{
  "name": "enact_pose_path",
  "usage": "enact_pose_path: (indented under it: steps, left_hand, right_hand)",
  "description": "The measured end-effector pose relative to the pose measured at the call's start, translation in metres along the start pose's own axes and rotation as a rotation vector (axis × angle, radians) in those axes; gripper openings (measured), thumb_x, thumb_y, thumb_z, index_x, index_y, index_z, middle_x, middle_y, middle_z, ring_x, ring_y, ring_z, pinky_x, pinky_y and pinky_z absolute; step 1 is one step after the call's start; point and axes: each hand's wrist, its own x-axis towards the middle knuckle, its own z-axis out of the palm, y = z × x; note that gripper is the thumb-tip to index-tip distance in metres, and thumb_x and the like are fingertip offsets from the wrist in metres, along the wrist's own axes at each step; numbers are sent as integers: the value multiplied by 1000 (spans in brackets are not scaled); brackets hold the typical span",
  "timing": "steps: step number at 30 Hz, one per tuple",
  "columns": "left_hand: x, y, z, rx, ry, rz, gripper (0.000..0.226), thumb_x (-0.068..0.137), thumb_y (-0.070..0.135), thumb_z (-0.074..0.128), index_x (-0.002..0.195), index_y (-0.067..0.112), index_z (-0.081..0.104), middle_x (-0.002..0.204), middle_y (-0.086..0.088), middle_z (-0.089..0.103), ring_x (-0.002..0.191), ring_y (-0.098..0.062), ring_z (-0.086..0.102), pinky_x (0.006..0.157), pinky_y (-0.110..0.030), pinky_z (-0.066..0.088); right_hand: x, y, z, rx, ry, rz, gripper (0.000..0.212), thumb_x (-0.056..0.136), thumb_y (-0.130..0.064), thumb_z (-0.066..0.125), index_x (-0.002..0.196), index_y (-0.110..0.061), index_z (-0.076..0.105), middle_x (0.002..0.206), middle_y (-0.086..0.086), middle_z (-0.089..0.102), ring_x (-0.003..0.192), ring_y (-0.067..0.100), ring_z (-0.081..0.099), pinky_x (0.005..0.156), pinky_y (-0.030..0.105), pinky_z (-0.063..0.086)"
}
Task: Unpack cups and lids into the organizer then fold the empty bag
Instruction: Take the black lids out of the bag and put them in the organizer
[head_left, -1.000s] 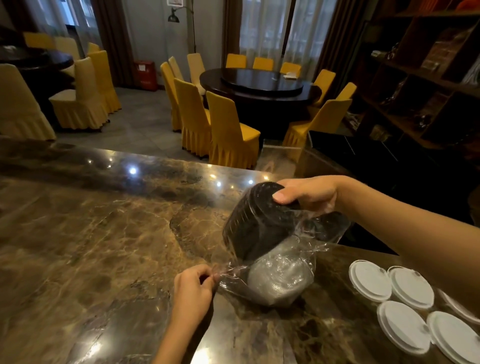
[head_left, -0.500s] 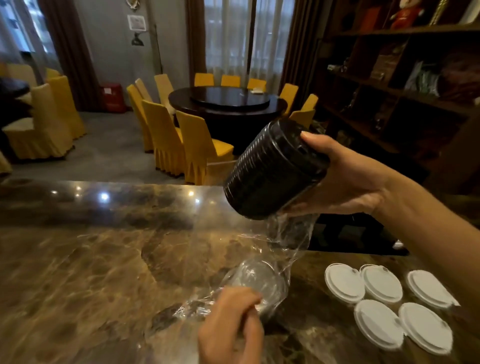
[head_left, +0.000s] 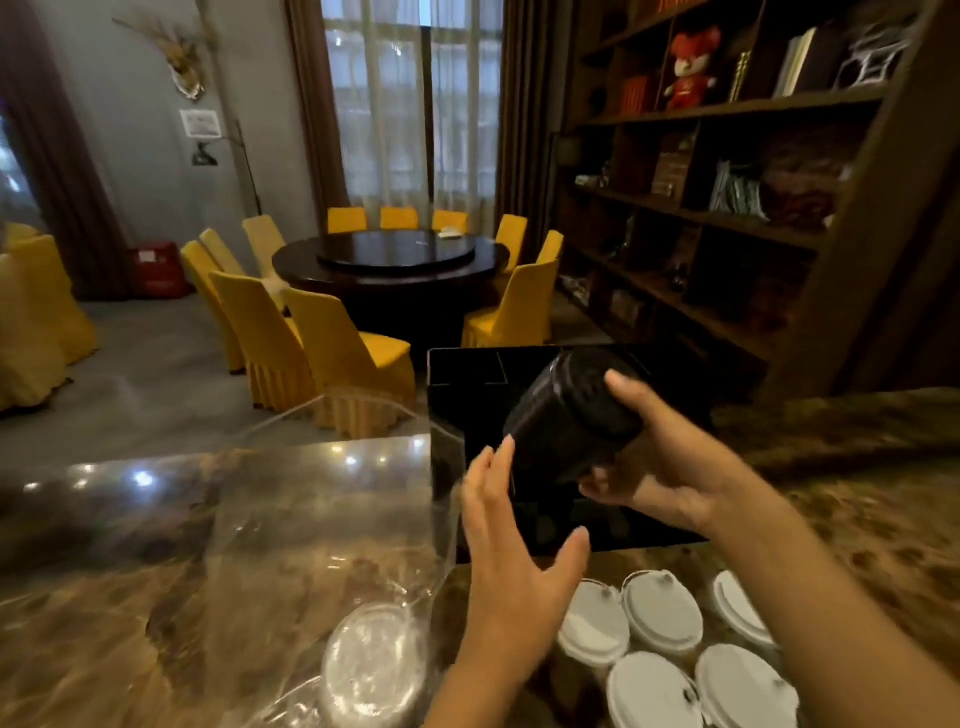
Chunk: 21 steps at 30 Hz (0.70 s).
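Observation:
My right hand (head_left: 670, 467) grips a tilted stack of black lids (head_left: 566, 410) in the air, in front of the black organizer (head_left: 467, 384) that stands on the marble counter. My left hand (head_left: 514, 551) is open, fingers spread, just left of and below the stack, with its fingertips near the stack's lower end. The clear plastic bag (head_left: 322, 525) lies crumpled on the counter to the left, with a stack of clear lids (head_left: 374, 670) still inside it. Several white lids (head_left: 660, 613) sit on cups at the front right.
The marble counter (head_left: 130, 597) stretches left. Beyond it are a round dark table (head_left: 389, 260) with yellow chairs (head_left: 343, 353). A dark wooden shelf unit (head_left: 727, 208) fills the right side.
The black lid stack has come fully out of the bag and moved right toward the organizer. My left hand let go of the bag and rose up beside the stack.

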Motion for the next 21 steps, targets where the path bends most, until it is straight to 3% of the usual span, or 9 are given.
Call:
enact_pose_path:
  steps: [2, 5, 8, 10, 12, 15, 18, 21]
  left_hand:
    - [17, -6, 9, 164, -2, 150, 98, 78, 39, 74, 150, 55, 11, 161, 15, -1, 150, -9, 9, 114, -39, 27]
    - [35, -19, 20, 253, -44, 152, 98, 76, 33, 77, 148, 58, 14, 162, 6, 2, 150, -24, 17, 112, -56, 36]
    - [46, -36, 17, 214, 20, 134, 98, 71, 29, 80, 145, 55, 20, 156, -1, 20, 143, -18, 32, 111, -40, 41]
    - [55, -47, 10, 229, 120, 90, 100, 67, 24, 86, 140, 49, 22, 148, -5, 31, 136, -15, 38, 107, -30, 40]
    - [62, -52, 3, 228, 197, 21, 102, 63, 15, 90, 135, 44, 24, 141, 1, 35, 128, -8, 42, 102, -19, 40]
    - [72, -58, -3, 255, 270, 15, 102, 59, 1, 91, 137, 23, 28, 133, 2, 35, 111, 9, 43, 93, -1, 33]
    - [81, -64, -5, 313, 334, 15, 97, 56, -4, 91, 135, 3, 35, 131, -4, 37, 112, -3, 42, 94, -8, 36]
    - [85, -71, -7, 350, 279, -28, 100, 61, 8, 90, 139, 17, 29, 131, 6, 33, 116, -4, 41, 94, -23, 41]
  right_hand:
    - [11, 20, -7, 13, -11, 74, 54, 72, -46, 77, 119, -20, 72, 127, 13, 69, 116, 29, 64, 110, 45, 38]
    - [30, 44, -10, 62, -44, 143, 65, 74, -48, 77, 130, -19, 64, 127, 15, 68, 120, 35, 63, 110, 56, 40]
    - [43, 60, -10, 100, -69, 171, 76, 72, -71, 67, 132, -24, 62, 129, 13, 68, 121, 36, 61, 105, 61, 42]
    - [51, 68, -11, 200, -79, 189, 84, 80, -76, 52, 142, -21, 49, 135, 15, 62, 124, 36, 58, 104, 60, 43]
    - [55, 78, -5, 388, -49, 188, 78, 93, -60, 49, 153, -15, 29, 147, 16, 50, 131, 36, 50, 108, 55, 41]
    - [64, 100, 15, 644, -15, 202, 46, 102, -24, 45, 143, -3, 44, 149, 18, 45, 137, 34, 43, 117, 48, 31]
    - [74, 122, 29, 722, -47, 211, 42, 97, -3, 38, 136, 0, 53, 135, 21, 54, 124, 34, 48, 119, 47, 29]
    - [82, 133, 40, 719, -5, 215, 47, 89, 4, 36, 126, -8, 63, 123, 20, 63, 117, 36, 56, 112, 46, 35]
